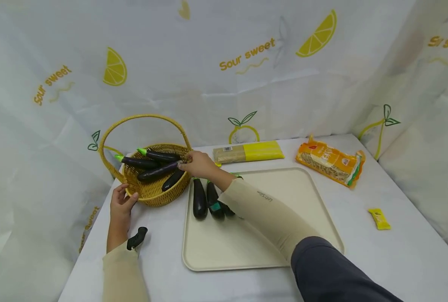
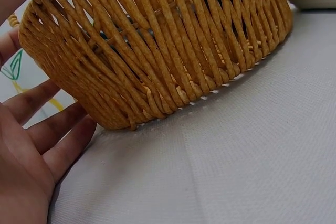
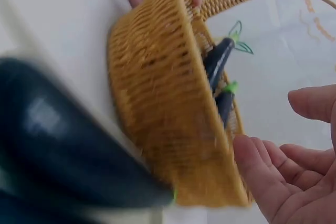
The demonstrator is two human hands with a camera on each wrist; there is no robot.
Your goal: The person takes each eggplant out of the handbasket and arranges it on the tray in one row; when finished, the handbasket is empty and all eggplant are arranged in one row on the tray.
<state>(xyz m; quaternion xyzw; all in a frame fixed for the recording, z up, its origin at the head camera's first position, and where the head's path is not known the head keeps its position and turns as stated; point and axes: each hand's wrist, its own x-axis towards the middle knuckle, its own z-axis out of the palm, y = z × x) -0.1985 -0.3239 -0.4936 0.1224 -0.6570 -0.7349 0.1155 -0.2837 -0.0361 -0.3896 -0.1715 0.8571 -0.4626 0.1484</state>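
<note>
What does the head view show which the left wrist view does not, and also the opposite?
Only the head view: the right hand, the printed orange plastic bag and the small yellow wrapped packet.
Only the left wrist view: the palm of the left hand, beside the golden-brown woven basket.
Both: that basket, that hand and, at least partly, the flat cream rectangular tray.

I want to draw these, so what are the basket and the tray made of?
The basket looks like wicker or rattan, perhaps plastic made to look like it, with a slight sheen: yellow-brown strands weave together with gaps between them. The tray seems to be smooth plastic, fairly matte: it's evenly cream with rounded corners.
</note>
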